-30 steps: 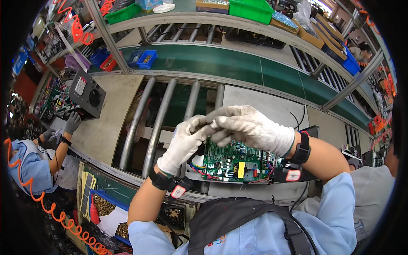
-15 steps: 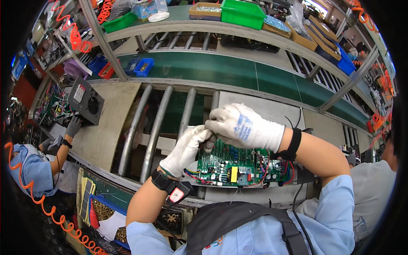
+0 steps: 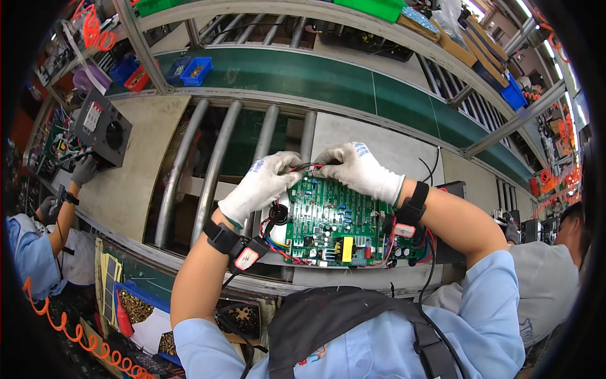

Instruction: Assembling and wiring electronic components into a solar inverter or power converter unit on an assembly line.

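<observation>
A green circuit board (image 3: 322, 218) crowded with small parts lies in front of me, with coloured wires (image 3: 278, 245) along its left side. My left hand (image 3: 260, 183), in a white glove, is closed on thin red and black wires (image 3: 305, 167) above the board's far left corner. From the other side my right hand (image 3: 365, 172), also gloved, pinches the same wires close to the board's far edge. The fingertips partly cover the wire ends. On the board's near side stands a yellow transformer (image 3: 347, 249).
Metal rollers (image 3: 214, 170) run left of the board. At far left another person's gloved hand (image 3: 84, 169) touches a dark metal case (image 3: 107, 129). Blue bins (image 3: 196, 71) stand on the green belt (image 3: 278, 72); a person in grey (image 3: 543, 278) sits at right.
My hands have moved apart from being close together, and the wires now show stretched between them. The view has shifted, so the far shelf sits higher in the picture.
</observation>
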A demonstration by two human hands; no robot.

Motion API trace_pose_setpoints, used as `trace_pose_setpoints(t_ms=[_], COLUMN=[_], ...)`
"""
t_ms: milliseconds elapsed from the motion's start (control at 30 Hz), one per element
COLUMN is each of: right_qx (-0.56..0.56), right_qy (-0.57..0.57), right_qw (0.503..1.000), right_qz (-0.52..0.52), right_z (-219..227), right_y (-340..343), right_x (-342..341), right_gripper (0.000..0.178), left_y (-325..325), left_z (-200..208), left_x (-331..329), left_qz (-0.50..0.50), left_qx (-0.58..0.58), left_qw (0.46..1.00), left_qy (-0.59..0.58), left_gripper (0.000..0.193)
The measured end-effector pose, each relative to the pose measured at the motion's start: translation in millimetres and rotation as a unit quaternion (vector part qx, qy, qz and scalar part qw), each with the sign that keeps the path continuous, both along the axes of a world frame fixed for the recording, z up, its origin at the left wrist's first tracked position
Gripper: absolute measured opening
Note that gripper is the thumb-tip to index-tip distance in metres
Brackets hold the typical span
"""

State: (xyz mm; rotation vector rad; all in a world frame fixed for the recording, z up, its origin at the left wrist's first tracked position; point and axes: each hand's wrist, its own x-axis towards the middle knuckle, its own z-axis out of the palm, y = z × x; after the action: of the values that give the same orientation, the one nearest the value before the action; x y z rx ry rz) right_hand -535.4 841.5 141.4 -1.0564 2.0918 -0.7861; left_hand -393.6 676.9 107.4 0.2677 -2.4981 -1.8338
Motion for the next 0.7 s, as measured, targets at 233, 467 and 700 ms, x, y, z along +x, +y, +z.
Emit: trace_pose_setpoints(t_ms=[233, 467, 700], right_qx=[-0.04, 0.024, 0.076], right_qy=[0.037, 0.104, 0.211], right_qw=[0.998, 0.99, 0.955], right_qz=[0.039, 0.089, 0.195], right_z=[-30.5, -11.2, 1.5], right_y=[7.2, -4.3, -15.0], right_x=[-9.8, -16.6, -21.9], right_gripper=[0.018, 0.017, 0.022], left_y=[3.7, 11.9, 4.8], left_z=[-8.9, 5.3, -25.8], left_x=[-9.9, -7.9, -12.1], left_qz=[-0.035, -0.023, -0.022], left_qx=[0.112, 0.146, -0.013], left_qw=[0.991, 0.985, 1.0], left_qy=[-0.068, -0.088, -0.008], left_gripper=[0.028, 0.027, 0.032])
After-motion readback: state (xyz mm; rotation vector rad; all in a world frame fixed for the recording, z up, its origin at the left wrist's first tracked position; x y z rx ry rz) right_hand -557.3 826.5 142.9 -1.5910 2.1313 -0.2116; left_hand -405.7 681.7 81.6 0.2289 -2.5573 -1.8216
